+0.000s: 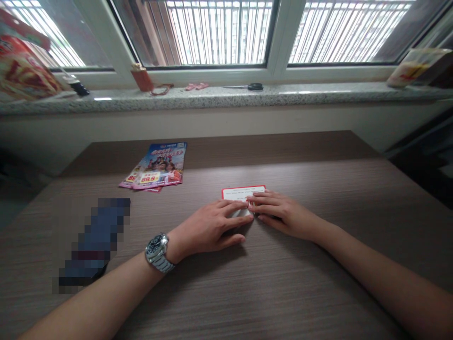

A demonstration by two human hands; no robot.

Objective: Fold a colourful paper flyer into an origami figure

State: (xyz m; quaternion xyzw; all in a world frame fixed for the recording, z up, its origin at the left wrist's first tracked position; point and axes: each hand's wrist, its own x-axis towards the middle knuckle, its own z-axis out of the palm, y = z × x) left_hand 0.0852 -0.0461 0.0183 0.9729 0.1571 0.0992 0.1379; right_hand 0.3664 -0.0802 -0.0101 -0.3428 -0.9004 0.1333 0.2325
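A small white card with a red border [243, 192] lies flat near the middle of the wooden table [198, 302]. My left hand [215, 224], with a metal watch [157, 251] on its wrist, rests over the card's left and lower part, fingers spread. From the right, my right hand [283, 212] lies palm down on the card's right side, its fingers extended. The fingertips of both hands meet or nearly meet over the card and hide much of its lower part.
Printed flyers [161, 165] lie at the back left. A blurred dark blue object [101, 236] is left of my left forearm. On the stone windowsill [212, 99] are scissors [255, 87], pink items [197, 87], an orange-red case [142, 78] and food packages [26, 71].
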